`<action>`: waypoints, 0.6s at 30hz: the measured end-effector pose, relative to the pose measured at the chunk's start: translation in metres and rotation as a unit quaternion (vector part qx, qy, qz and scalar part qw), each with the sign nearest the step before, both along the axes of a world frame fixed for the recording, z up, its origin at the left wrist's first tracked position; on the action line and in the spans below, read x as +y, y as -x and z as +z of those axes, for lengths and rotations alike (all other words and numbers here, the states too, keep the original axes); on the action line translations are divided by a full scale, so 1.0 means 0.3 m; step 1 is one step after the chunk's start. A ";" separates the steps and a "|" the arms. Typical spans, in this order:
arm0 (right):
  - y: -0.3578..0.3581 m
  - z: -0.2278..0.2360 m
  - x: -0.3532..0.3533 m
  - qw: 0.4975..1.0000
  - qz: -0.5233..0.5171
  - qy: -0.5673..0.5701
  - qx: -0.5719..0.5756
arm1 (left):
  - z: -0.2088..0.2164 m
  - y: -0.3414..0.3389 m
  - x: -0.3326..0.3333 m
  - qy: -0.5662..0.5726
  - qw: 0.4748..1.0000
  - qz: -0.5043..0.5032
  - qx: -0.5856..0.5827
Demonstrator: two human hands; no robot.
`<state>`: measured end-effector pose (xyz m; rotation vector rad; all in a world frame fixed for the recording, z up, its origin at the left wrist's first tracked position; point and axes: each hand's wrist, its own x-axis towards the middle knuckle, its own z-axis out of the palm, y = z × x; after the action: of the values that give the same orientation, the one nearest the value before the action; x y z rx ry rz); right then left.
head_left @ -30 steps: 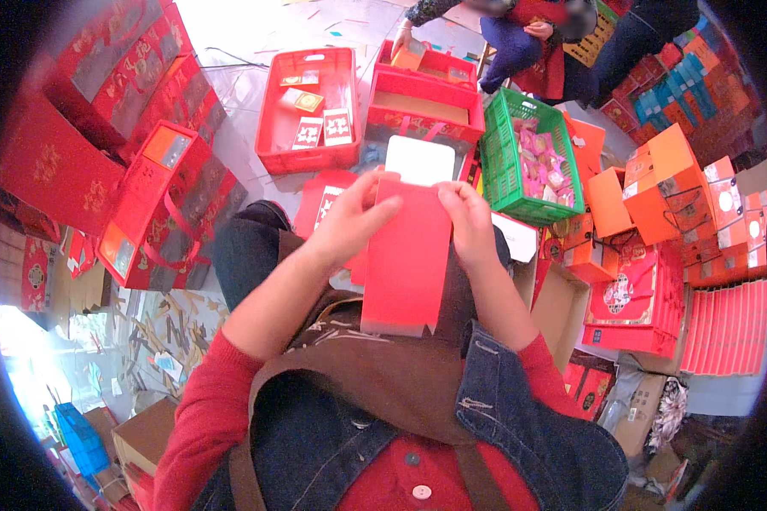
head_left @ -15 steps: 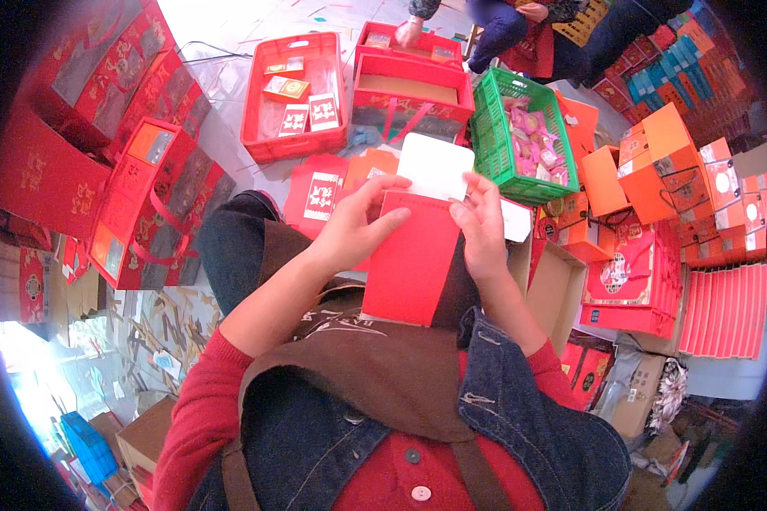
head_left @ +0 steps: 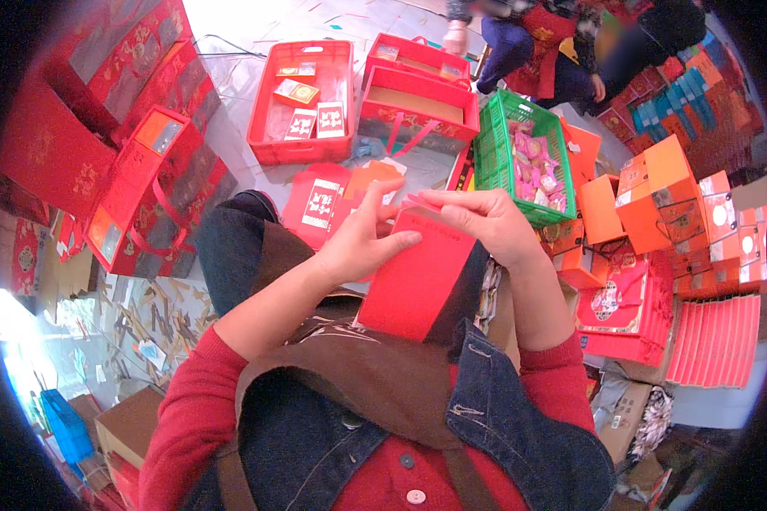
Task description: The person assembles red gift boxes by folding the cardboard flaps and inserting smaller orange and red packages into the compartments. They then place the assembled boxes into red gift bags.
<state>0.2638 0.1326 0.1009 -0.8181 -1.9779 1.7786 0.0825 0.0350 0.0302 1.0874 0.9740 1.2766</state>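
Note:
A red cardboard box (head_left: 418, 277) stands tilted over my lap, its broad red face toward me. My left hand (head_left: 362, 234) steadies its upper left side, thumb laid on the face and fingers reaching past the top edge. Across the top edge lies my right hand (head_left: 490, 223), its fingers bent together over the box's closing flap, thumb hidden. Just beyond my left hand, a flat red card packet (head_left: 315, 204) with a white printed panel and an orange packet (head_left: 371, 176) rest on the floor.
Ahead stand a red plastic crate (head_left: 256, 128) with small boxes, an opened red gift box (head_left: 418, 115) and a green crate (head_left: 496, 162) of pink-wrapped pieces. Large red boxes (head_left: 145, 196) are on the left, orange boxes (head_left: 656, 196) on the right. Another person (head_left: 545, 51) crouches at the far side.
The white flap that stood up from the box's top has been folded down. My right hand has moved over the top edge, and the other person's hand has shifted right.

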 end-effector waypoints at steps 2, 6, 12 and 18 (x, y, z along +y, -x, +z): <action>0.001 0.006 0.002 1.000 0.011 -0.012 -0.025 | -0.006 0.004 0.005 -0.007 0.999 -0.035 -0.029; -0.002 0.001 0.026 0.998 0.014 0.010 -0.060 | -0.020 0.000 0.006 -0.007 0.999 -0.048 -0.023; 0.013 -0.034 0.003 0.989 0.018 -0.129 -0.074 | -0.012 0.006 0.000 0.004 0.998 -0.058 -0.005; 0.042 -0.069 -0.037 0.976 -0.010 -0.204 -0.079 | -0.078 0.008 0.009 -0.033 0.996 -0.037 0.070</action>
<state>0.2511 0.1214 0.0803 -0.8526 -2.3180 1.2586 0.0799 0.0376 0.0069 1.2666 0.9922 1.1919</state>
